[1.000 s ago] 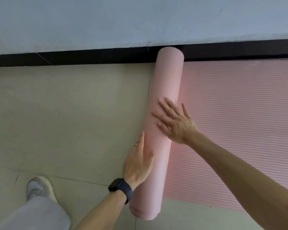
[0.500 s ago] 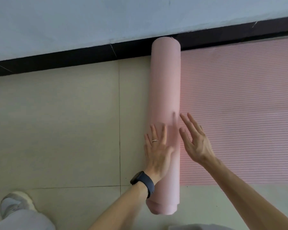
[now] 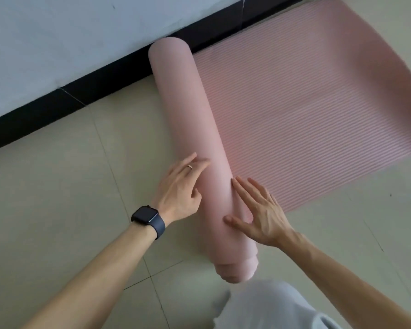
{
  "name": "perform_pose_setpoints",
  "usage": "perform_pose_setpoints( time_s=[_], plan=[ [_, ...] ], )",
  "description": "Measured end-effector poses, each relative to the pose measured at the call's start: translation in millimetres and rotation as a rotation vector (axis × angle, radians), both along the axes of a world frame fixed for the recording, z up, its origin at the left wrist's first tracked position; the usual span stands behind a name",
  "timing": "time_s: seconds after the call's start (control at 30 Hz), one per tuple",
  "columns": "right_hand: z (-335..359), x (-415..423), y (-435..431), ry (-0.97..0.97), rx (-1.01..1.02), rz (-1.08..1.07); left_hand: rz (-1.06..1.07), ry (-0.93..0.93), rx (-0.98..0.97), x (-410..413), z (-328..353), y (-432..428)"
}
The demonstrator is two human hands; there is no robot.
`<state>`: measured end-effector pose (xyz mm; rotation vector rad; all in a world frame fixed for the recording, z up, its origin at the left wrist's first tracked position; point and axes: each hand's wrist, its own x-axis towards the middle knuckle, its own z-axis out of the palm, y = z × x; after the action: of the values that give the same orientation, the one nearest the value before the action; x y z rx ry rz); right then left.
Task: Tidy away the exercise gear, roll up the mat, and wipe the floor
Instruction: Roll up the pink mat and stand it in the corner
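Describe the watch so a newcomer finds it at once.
Start at the pink mat on the tiled floor, then its rolled part. The left hand rests on that roll; the watch is on that wrist, dark-faced and dark-strapped. The right hand has none.

Home: tiled floor (image 3: 57,210), skirting (image 3: 105,79).

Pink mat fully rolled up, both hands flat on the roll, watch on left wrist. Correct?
Not fully rolled. The head view shows the pink mat only partly rolled: a wide ribbed stretch lies flat on the floor right of the roll. The left hand and right hand are open on the roll; the watch is on the left wrist.
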<state>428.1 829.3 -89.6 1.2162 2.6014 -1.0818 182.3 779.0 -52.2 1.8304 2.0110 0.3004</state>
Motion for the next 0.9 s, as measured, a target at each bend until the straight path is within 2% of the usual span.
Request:
perform_pose_setpoints(
  time_s=[0.07,0.23,0.3,0.33,0.4,0.43,0.5,0.53,0.6,0.63,0.77,0.9],
  plan=[
    [-4,17,5,0.014,0.005,-0.058,-0.154,0.056,0.04,3,-13,4],
    [0,53,-1,0.135,0.103,-0.444,-0.327,0.294,-0.101,36,-22,67],
    [13,50,-14,0.129,0.14,-0.403,-0.311,0.321,-0.141,72,-26,96],
    [20,46,-19,0.062,0.105,-0.354,-0.283,0.324,-0.151,89,-27,109],
    [25,42,-22,-0.135,0.017,-0.297,-0.22,0.252,-0.171,118,-24,136],
    [23,45,-21,-0.202,0.003,-0.296,-0.184,0.156,-0.169,127,-21,148],
    [19,60,-7,-0.225,0.009,-0.329,-0.134,-0.05,-0.112,133,-9,165],
    [19,72,3,-0.209,-0.005,-0.353,-0.143,-0.09,-0.047,129,-3,167],
    [24,97,24,-0.168,-0.037,-0.39,-0.202,0.027,0.093,115,8,161],
    [29,109,32,-0.159,-0.034,-0.395,-0.23,0.118,0.099,105,12,156],
    [38,157,59,-0.136,0.122,-0.448,-0.363,0.385,-0.192,90,17,143],
    [42,172,65,-0.004,0.336,-0.559,-0.428,0.426,-0.279,130,7,176]
  ],
)
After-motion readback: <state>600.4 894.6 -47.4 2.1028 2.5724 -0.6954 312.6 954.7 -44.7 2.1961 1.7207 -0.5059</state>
